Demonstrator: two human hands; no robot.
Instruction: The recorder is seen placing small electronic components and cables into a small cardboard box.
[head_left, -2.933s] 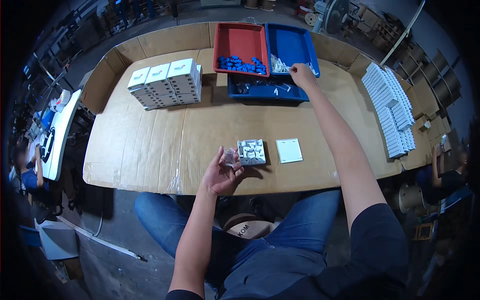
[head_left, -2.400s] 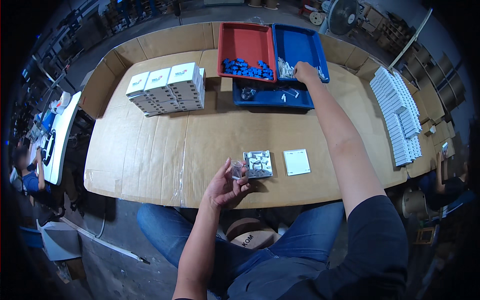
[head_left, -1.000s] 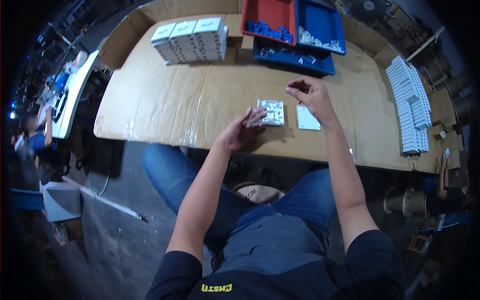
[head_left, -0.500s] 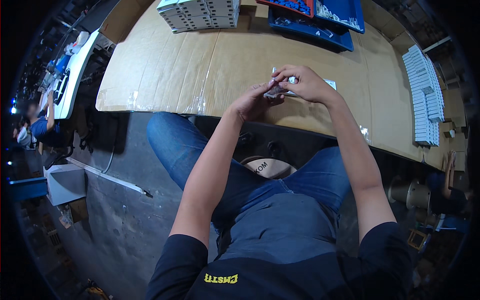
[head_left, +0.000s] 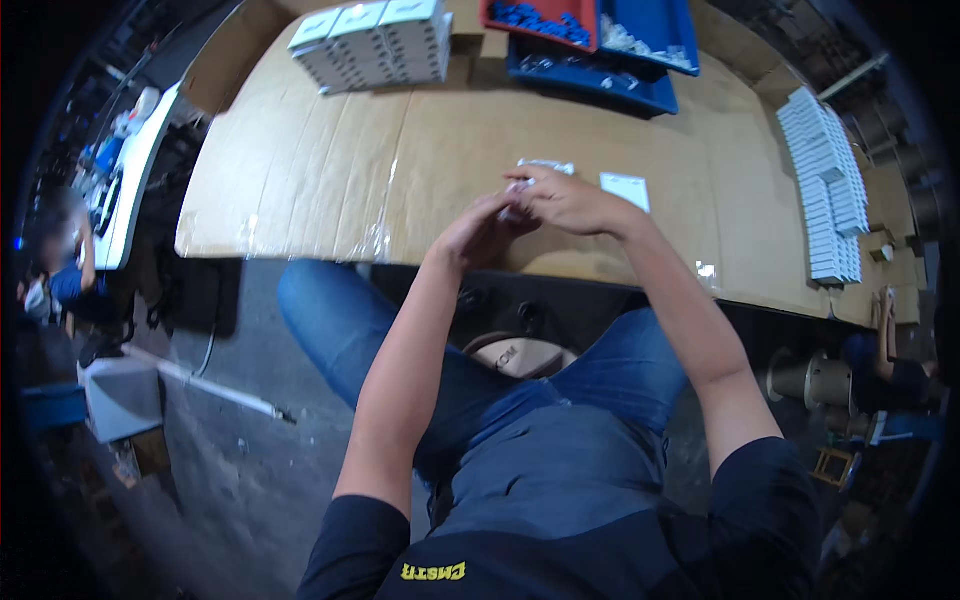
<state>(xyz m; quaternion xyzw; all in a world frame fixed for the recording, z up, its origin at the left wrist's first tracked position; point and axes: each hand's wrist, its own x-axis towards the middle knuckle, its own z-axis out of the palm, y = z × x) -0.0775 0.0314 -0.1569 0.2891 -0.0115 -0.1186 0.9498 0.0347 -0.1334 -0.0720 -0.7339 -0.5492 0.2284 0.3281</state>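
Observation:
My left hand (head_left: 480, 234) is closed, palm turned toward the right hand, above the near part of the cardboard-covered table. My right hand (head_left: 580, 203) reaches over it from the right, and its bent fingers meet the left fingertips. Something small and pale (head_left: 516, 208) is pinched where the two hands join; fingers cover most of it, and its kind cannot be made out. Just beyond the fingers lies a whitish item (head_left: 546, 167), partly hidden by the right hand. A flat white rectangular piece (head_left: 626, 190) rests on the table to the right of that hand.
White boxes (head_left: 375, 50) are stacked at the back left. A red tray (head_left: 540, 22) of blue parts and blue trays (head_left: 655, 92) with small pieces stand at the back. Several rows of white boxes (head_left: 825, 190) line the right side. Another person (head_left: 80, 270) sits at the far left.
The whole view has shifted, so the table sits lower and further left. My right fingers have come down over the left hand. More of the flat white piece shows.

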